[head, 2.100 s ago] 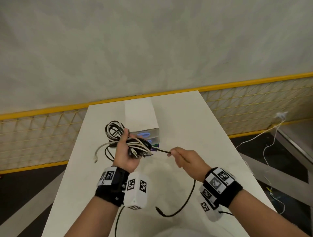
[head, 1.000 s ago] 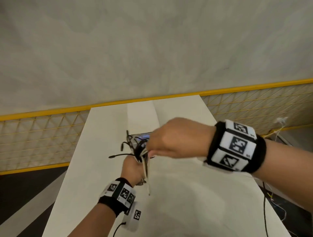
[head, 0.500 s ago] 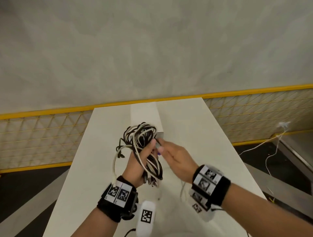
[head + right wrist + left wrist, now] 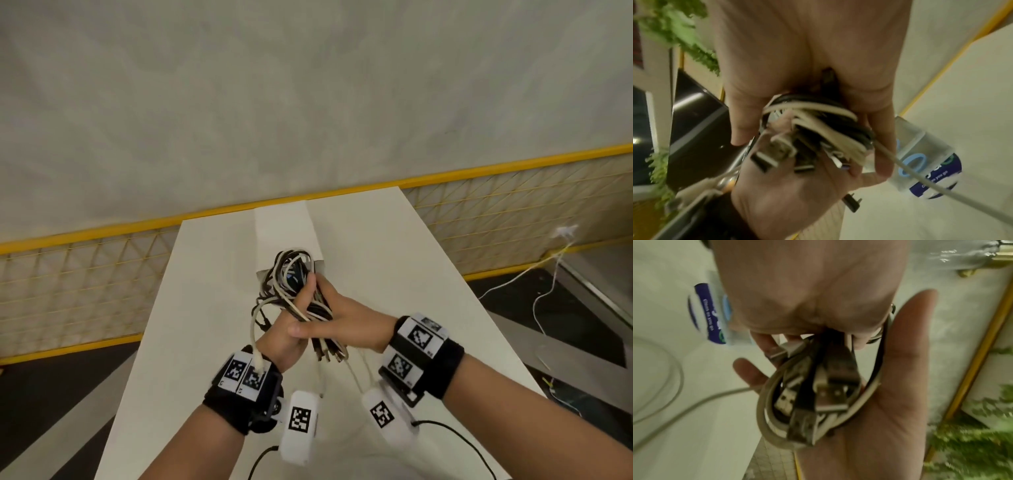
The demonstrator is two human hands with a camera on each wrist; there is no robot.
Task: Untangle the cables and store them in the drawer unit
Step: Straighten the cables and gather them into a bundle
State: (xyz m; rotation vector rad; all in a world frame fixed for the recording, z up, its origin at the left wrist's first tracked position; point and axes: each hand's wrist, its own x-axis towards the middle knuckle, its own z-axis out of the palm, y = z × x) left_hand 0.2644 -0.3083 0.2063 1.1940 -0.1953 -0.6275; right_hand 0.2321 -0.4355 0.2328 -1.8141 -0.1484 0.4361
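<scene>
A tangled bundle of black and white cables (image 4: 295,274) is held up over the white table (image 4: 394,274), in front of the white drawer unit (image 4: 282,226). My left hand (image 4: 281,342) grips the bundle from the left, thumb up along it. My right hand (image 4: 346,320) wraps round its lower part from the right, thumb lying over the left hand. USB plugs (image 4: 819,395) stick out below the left hand (image 4: 807,288) against the right palm (image 4: 900,394). One white cable end (image 4: 257,358) hangs by the left wrist. The right hand (image 4: 807,48) curls round the cables (image 4: 818,125) above the left hand (image 4: 785,194).
The drawer unit's clear front with a blue label (image 4: 933,170) faces me, close behind the hands. A yellow mesh fence (image 4: 85,284) runs behind the table. Loose white wires (image 4: 534,274) lie on the dark floor at the right. A grey wall rises beyond.
My right hand has slid down from the top of the bundle and now wraps its lower part, thumb over the left hand. The bundle stays in my left hand.
</scene>
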